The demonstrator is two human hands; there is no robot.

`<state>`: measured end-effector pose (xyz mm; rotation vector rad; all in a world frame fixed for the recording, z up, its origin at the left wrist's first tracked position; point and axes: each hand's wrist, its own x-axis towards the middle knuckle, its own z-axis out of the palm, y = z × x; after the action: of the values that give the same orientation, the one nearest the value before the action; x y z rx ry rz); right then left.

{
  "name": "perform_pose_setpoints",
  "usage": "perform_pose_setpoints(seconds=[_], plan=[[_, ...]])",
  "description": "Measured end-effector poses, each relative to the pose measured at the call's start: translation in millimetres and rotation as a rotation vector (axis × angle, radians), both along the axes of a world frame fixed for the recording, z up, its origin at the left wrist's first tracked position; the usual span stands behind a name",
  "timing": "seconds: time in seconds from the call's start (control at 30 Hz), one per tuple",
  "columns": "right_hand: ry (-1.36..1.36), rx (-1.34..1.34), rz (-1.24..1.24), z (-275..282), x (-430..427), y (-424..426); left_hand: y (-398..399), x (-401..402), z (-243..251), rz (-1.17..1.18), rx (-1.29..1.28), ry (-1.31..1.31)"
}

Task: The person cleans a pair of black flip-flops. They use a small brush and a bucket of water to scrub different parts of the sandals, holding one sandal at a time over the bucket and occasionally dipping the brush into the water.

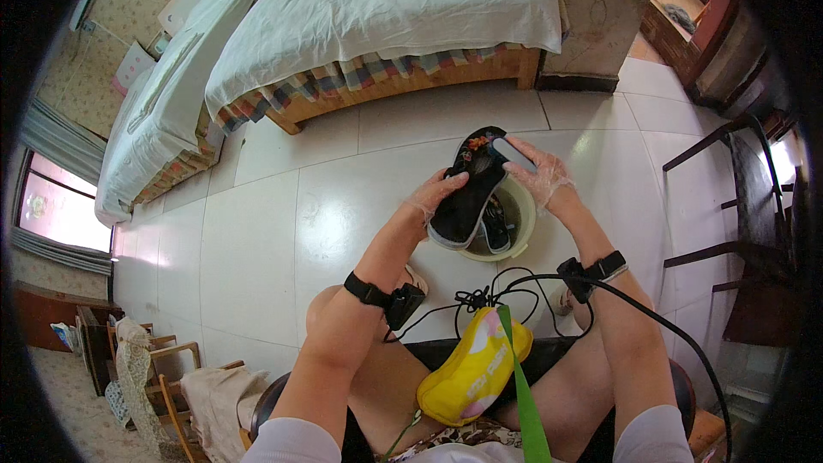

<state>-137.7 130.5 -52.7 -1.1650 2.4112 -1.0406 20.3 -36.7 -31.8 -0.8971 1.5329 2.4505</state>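
Note:
A black cloth shoe [464,202] with a white sole edge and orange-red embroidery at its toe is tilted above a pale round basin [528,224]. My left hand [438,193], in a clear plastic glove, grips it by the side, thumb on top. Gloved likewise, my right hand [545,175] holds a scrub brush [513,154] with a pale grey back against the shoe near the toe. The brush's bristle side is mostly hidden. Inside the basin, partly covered by the held shoe, a second black shoe [495,231] lies in murky water.
Black cables [476,299] and a yellow pouch [472,370] with a green strap [524,386] lie around my lap. A dark chair [752,206] stands at right, a wooden bed [398,80] ahead. Wooden chairs draped with cloth [222,392] are at lower left.

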Motion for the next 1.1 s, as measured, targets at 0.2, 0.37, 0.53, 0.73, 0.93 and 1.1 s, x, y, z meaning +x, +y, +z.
perform_pose_setpoints(seconds=[0.2, 0.37, 0.53, 0.73, 0.93, 1.1], plan=[[-0.552, 0.035, 0.354, 9.6, 19.7, -2.8, 4.6, -0.2, 3.9, 0.146, -0.091, -0.137], [-0.101, 0.056, 0.060, -4.2, -9.4, 4.4, 0.7, 1.5, -1.0, 0.073, -0.141, -0.147], [0.083, 0.104, -0.088, 0.3, -1.6, 0.3, -1.6, 0.3, 5.0, 0.018, 0.002, -0.004], [-0.179, -0.033, 0.246, 5.5, 22.3, -4.8, -9.9, 0.3, -9.1, 0.006, -0.020, 0.031], [0.078, 0.102, -0.063, -3.9, -6.9, 5.7, 6.9, 10.3, 23.0, -0.024, -0.077, -0.014], [0.062, 0.023, -0.121, -15.4, -11.8, 4.7, 3.9, 5.0, 8.1, -0.034, -0.007, 0.019]])
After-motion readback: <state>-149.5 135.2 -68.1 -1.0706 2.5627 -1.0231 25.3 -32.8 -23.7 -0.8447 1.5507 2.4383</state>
